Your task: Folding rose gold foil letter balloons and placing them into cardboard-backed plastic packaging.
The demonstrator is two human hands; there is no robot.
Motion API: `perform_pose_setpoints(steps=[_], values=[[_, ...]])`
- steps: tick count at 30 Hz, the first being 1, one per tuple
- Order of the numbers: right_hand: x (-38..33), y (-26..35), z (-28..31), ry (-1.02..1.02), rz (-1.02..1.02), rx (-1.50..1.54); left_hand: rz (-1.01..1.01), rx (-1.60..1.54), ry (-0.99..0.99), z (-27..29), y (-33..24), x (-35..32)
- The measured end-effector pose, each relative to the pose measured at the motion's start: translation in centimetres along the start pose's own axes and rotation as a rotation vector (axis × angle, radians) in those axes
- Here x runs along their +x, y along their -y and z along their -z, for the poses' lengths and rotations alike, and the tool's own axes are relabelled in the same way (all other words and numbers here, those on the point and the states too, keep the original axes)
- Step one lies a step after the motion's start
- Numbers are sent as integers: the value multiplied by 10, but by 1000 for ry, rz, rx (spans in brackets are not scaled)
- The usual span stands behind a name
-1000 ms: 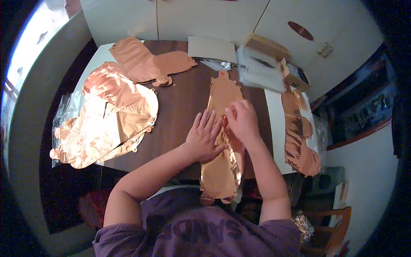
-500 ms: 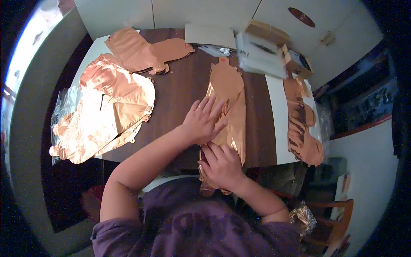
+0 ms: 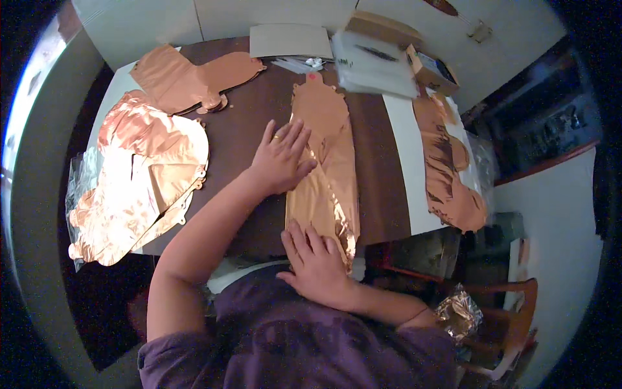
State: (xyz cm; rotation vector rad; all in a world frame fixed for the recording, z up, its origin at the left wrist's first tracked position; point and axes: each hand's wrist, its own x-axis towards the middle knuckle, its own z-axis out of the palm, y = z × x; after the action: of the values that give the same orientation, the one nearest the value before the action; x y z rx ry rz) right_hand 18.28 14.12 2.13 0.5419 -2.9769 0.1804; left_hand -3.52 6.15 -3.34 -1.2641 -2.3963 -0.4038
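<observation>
A flat, copper-coloured foil balloon lies lengthwise in front of me, folded over along its length. Its far end is rounded, with small tabs and a red dot. My left hand is spread over the left edge of the balloon's middle, fingers stretched out. Lower down, my right hand rests on the near end of the foil with its fingers apart, hiding part of that end. Neither hand grips anything.
On the dark brown table, shiny copper foil balloons are piled at left, with a matte flat one behind. Another lies at right. A clear plastic pack, a small box and a pale board stand at the back. A wooden chair is at right.
My right hand has slid toward me along the foil, and its bent fingers have straightened. My left hand has moved to the balloon's left edge. The whole view has shifted a little.
</observation>
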Motion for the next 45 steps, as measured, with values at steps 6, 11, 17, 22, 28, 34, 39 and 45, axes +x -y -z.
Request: perform_pose_setpoints(steps=[6, 11, 17, 22, 28, 34, 39, 45], values=[[1, -9, 5, 10, -28, 149, 98, -112, 112, -2, 4, 23], [8, -63, 17, -155, -135, 580, 159, -162, 96, 10, -1, 21], [9, -141, 11, -158, -127, 129, 41, -151, 172, 54, -35, -26], [12, -142, 3, -60, -106, 85, 35, -90, 268, 43, -51, -40], [14, -144, 10, -19, -110, 135, 62, -104, 218, 33, -65, -37], [17, -152, 7, -141, -60, 180, 88, -134, 242, 32, -69, -37], [24, -146, 14, -208, -75, 130, 107, -139, 251, 32, -72, -36], [14, -67, 22, -237, 254, 160, 60, -41, 260, 30, -71, -36]])
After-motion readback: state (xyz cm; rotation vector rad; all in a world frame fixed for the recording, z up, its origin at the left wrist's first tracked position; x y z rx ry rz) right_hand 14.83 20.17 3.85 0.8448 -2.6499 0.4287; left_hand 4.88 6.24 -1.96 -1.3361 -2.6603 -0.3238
